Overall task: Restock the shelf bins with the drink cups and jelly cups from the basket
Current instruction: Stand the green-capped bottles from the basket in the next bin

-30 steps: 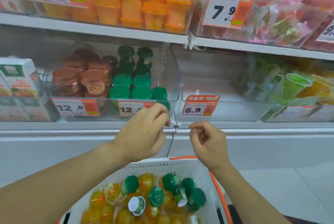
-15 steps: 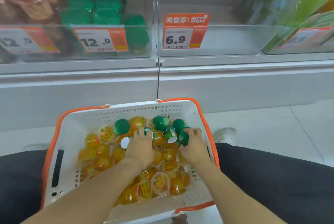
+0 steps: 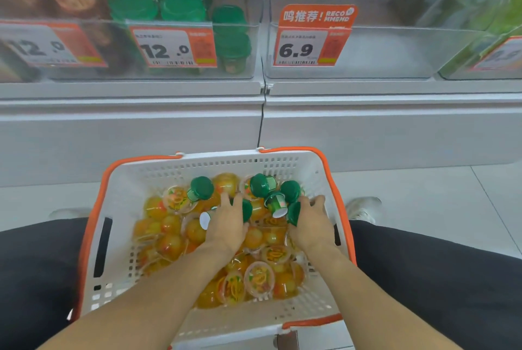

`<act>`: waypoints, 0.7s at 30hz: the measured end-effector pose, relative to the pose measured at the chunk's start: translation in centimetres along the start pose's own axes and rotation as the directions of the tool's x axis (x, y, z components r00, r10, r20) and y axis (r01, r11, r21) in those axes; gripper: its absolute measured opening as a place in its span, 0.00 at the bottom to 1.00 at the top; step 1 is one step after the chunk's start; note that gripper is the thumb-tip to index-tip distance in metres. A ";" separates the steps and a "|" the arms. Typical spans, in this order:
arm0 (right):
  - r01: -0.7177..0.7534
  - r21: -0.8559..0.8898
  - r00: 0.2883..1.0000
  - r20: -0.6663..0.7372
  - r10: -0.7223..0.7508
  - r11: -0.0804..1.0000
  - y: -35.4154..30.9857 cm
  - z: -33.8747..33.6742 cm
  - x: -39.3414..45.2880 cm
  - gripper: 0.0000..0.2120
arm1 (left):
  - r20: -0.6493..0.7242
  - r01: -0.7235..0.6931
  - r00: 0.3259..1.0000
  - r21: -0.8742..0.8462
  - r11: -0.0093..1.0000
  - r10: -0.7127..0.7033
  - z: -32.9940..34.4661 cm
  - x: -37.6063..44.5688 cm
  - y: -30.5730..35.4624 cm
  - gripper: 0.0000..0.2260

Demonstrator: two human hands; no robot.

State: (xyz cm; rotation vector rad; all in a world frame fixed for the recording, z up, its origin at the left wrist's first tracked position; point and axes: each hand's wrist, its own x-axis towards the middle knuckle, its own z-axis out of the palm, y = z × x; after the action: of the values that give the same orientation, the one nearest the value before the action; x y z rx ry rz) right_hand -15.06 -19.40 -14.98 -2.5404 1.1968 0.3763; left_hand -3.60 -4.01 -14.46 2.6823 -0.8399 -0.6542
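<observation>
We record a white perforated basket with orange rim and handles, resting between the person's dark-trousered legs before the shelf. It holds a heap of jelly cups, clear domes with orange-yellow fruit filling and printed foil tops, and several drink cups with dark green lids lying on their sides toward the far end. The left hand lies palm-down on the heap, fingers curled over a green-lidded cup. The right hand grips another green-lidded cup at its thumb side. Above, the clear shelf bin tagged 12.0 contains upright green-lidded cups. The neighbouring bin, tagged 6.9, shows only its clear walls
</observation>
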 end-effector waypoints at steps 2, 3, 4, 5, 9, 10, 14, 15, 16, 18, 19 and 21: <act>0.000 0.008 1.000 0.018 0.000 1.000 -0.2 -0.7 -0.4 0.30 | -0.034 -0.007 0.999 -0.050 0.999 0.006 -0.5 -0.3 0.0 0.20; -0.003 0.039 1.000 0.015 0.002 0.999 -0.4 -1.3 -0.5 0.30 | -0.050 -0.011 0.999 -0.080 0.997 0.007 -0.7 -0.3 -0.2 0.17; -0.012 0.103 1.000 0.007 0.011 0.995 -0.6 -2.1 -0.6 0.29 | -0.055 -0.014 0.998 -0.111 0.994 0.008 -0.9 -0.3 -0.5 0.15; -0.029 0.200 1.000 0.010 0.027 0.979 -0.8 -3.0 -0.6 0.28 | -0.054 -0.018 0.999 -0.141 0.990 0.010 -1.1 -0.2 -0.7 0.14; -0.155 0.635 0.984 0.169 0.059 0.757 -1.6 -7.6 -0.5 0.15 | 0.016 0.053 0.999 -0.252 0.966 -0.050 -2.0 -0.3 -1.3 0.11; -0.188 0.731 0.977 0.209 0.047 0.655 -1.8 -8.8 -0.4 0.14 | 0.051 0.103 0.994 -0.280 0.954 -0.092 -2.4 -0.3 -1.4 0.11; -0.218 0.949 0.964 0.246 -0.103 0.227 -2.3 -13.9 -0.6 0.19 | 0.393 0.371 0.912 -0.657 0.656 -0.122 -6.1 -0.5 -0.5 0.12; -0.203 0.962 0.964 0.229 -0.133 0.180 -2.4 -15.1 -0.8 0.18 | 0.467 0.413 0.882 -0.715 0.564 -0.054 -7.4 -0.9 -0.1 0.12; -0.180 0.970 0.965 0.205 -0.160 0.161 -2.7 -16.5 -1.2 0.18 | 0.518 0.439 0.855 -0.749 0.496 0.024 -8.9 -1.3 0.4 0.13; -0.113 0.980 0.962 0.150 -0.228 0.167 -3.6 -18.9 -2.0 0.19 | 0.568 0.462 0.802 -0.786 0.410 0.185 -11.7 -1.7 1.1 0.14; -0.077 0.983 0.957 0.120 -0.265 0.167 -4.2 -19.8 -2.4 0.21 | 0.571 0.458 0.780 -0.799 0.391 0.254 -13.2 -1.8 1.4 0.14; 0.005 0.989 0.941 0.046 -0.335 0.150 -5.5 -21.6 -3.4 0.27 | 0.548 0.428 0.755 -0.828 0.362 0.360 -16.2 -1.8 2.2 0.18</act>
State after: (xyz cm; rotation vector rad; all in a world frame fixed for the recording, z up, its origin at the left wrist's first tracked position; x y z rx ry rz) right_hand -10.58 -21.95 6.99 -1.2976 0.6018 -0.1606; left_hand 1.93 -2.98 1.00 1.3132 -0.2703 -1.5793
